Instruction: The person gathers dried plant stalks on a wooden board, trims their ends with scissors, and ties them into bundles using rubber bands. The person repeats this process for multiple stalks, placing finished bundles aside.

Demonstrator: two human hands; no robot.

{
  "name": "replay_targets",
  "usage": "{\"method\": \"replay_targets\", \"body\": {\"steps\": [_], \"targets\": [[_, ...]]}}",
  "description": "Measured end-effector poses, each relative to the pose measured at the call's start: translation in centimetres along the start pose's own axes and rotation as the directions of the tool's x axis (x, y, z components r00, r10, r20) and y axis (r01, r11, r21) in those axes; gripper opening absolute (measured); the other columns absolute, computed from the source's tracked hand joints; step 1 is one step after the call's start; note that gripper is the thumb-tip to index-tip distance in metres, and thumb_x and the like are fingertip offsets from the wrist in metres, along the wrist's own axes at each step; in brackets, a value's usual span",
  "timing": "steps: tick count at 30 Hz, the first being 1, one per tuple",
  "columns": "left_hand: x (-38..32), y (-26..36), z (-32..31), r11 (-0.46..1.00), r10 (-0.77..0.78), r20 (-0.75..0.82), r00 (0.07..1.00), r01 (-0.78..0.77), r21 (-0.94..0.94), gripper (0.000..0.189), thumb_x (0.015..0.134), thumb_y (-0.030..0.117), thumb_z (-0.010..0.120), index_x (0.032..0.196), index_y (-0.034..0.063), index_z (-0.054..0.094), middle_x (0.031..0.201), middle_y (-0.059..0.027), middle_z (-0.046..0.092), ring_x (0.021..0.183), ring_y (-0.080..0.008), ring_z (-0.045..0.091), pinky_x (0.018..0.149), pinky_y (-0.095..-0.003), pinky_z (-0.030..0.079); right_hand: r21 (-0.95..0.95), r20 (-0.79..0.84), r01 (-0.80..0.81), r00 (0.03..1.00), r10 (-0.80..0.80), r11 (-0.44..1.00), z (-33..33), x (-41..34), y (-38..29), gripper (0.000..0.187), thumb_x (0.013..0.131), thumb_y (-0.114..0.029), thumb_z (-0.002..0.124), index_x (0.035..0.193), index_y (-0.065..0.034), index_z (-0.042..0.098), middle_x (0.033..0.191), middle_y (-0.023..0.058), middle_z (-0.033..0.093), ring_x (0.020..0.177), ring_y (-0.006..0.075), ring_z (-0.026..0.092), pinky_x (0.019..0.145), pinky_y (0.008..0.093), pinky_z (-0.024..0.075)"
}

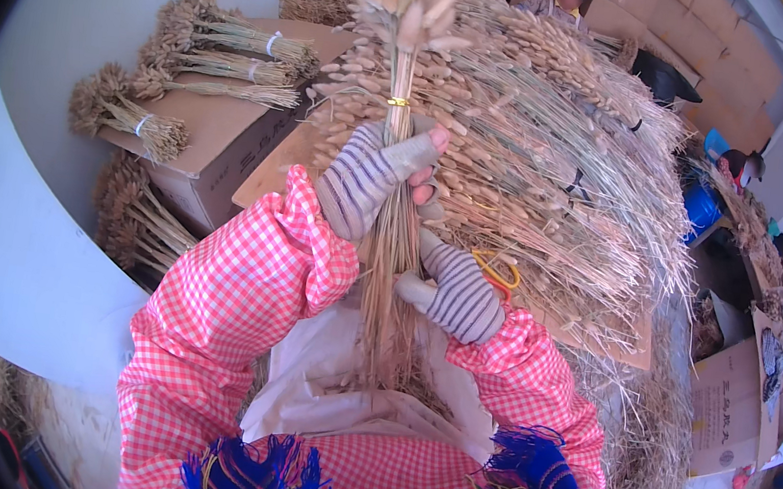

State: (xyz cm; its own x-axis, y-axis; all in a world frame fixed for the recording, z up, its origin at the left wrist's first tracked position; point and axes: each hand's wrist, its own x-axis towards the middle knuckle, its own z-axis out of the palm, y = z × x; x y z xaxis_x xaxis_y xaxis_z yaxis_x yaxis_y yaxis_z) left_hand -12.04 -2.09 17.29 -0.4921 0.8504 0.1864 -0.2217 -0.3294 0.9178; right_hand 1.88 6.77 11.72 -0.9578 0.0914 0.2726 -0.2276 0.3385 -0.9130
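My left hand (382, 176), in a striped glove with bare fingertips, is closed around an upright bunch of dried bunny-tail grass (403, 75). Just above that hand, a gold twist tie (398, 102) circles the stems; the fluffy heads are at the top. Lower down, my right hand (453, 286), in a similar glove, is at the right side of the hanging stems, thumb and fingers around their edge; how firmly it holds them I cannot tell. Yellow and orange scissor handles (497, 269) show just beyond my right hand. Below the stem ends, a whitish sheet (313, 390) lies over my lap with loose bits.
A large heap of dried grass (524, 136) covers the board (634, 343) ahead. Tied bundles (255, 41) lie on a cardboard box (229, 127) at left. Another person (560, 7) is behind the heap. A blue container (701, 211) and an open carton (729, 415) stand at right.
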Motion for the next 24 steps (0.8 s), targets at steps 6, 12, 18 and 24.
{"method": "replay_targets", "body": {"steps": [6,12,18,24], "targets": [[-0.2,0.2,-2.3,0.995,0.018,0.298,0.954,0.011,-0.095,0.034,0.092,0.026,0.061,0.114,0.0013,0.054,0.075,-0.0041,0.057,0.073,-0.0190,0.060,0.072,-0.0337,0.053,0.383,0.217,-0.239,0.962,0.164,0.893,-1.7,-1.3,1.1,0.051,0.085,-0.004,0.050,0.135,0.0025,0.043,0.123,0.0077,0.056,0.113,0.0134,0.051,0.099,0.0294,0.0402],[0.0,-0.8,-2.8,0.986,0.019,0.359,0.933,0.042,-0.160,0.036,0.092,0.029,0.060,0.116,0.0031,0.053,0.087,-0.0075,0.063,0.090,-0.0258,0.065,0.079,-0.0377,0.055,0.369,0.275,-0.136,0.961,0.032,0.919,-2.2,-1.0,0.3,0.056,0.087,-0.004,0.047,0.142,0.0016,0.034,0.132,0.0098,0.051,0.120,0.0187,0.049,0.104,0.0320,0.0348],[0.2,-1.3,-2.7,0.971,0.045,0.262,0.964,0.020,-0.239,0.030,0.094,0.027,0.058,0.113,0.0044,0.054,0.098,-0.0118,0.065,0.095,-0.0277,0.066,0.083,-0.0410,0.056,-0.535,-0.232,0.097,0.938,-0.256,0.839,-1.4,-1.1,-0.1,0.053,0.077,-0.011,0.064,0.127,0.0004,0.048,0.114,0.0186,0.056,0.107,0.0262,0.058,0.093,0.0342,0.0471],[0.2,-1.6,-2.0,0.972,0.088,0.161,0.983,-0.049,-0.228,0.027,0.094,0.025,0.058,0.110,0.0037,0.054,0.100,-0.0134,0.065,0.094,-0.0271,0.066,0.085,-0.0417,0.056,-0.809,-0.240,0.057,0.876,-0.418,0.584,0.4,-0.1,-0.8,0.020,0.076,-0.013,0.065,0.093,-0.0072,0.058,0.079,0.0134,0.057,0.071,0.0314,0.060,0.063,0.0405,0.0477]]}}
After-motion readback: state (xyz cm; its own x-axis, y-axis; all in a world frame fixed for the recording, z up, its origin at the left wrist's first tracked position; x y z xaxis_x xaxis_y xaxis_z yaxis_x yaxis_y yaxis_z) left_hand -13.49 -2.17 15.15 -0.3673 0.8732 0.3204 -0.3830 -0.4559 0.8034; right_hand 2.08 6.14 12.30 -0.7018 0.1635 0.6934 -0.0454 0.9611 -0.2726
